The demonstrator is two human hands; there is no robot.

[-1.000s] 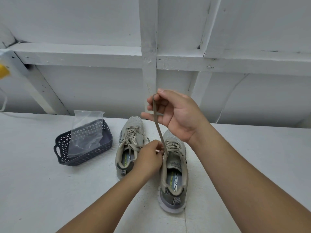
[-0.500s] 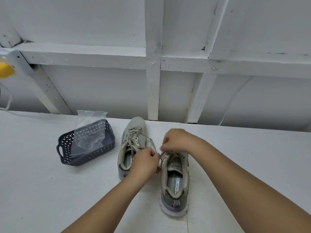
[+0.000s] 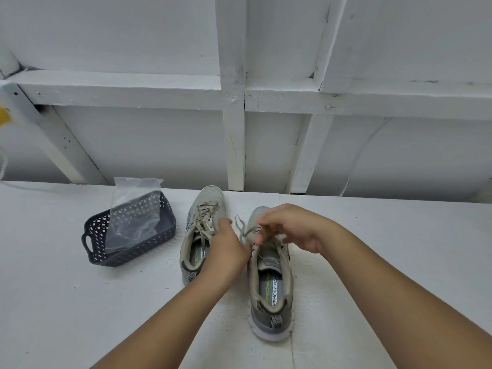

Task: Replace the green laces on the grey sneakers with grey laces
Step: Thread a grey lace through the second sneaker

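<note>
Two grey sneakers stand side by side on the white table, toes pointing away from me. The left sneaker (image 3: 205,225) is laced with a pale grey lace. Over the lacing area of the right sneaker (image 3: 271,283) both my hands work a grey lace (image 3: 241,229), whose loose ends stick up between them. My left hand (image 3: 229,251) grips the lace at the shoe's left side. My right hand (image 3: 290,227) pinches the lace above the tongue. My hands hide the eyelets.
A dark perforated plastic basket (image 3: 127,233) with a clear plastic bag (image 3: 133,209) in it sits left of the sneakers. A white wall with beams (image 3: 234,145) rises right behind the table's far edge. Bare tabletop lies to the right and in front.
My right hand, which held the lace stretched high above the shoe, has come down to the lacing. Both hands now work close together at the right sneaker's top.
</note>
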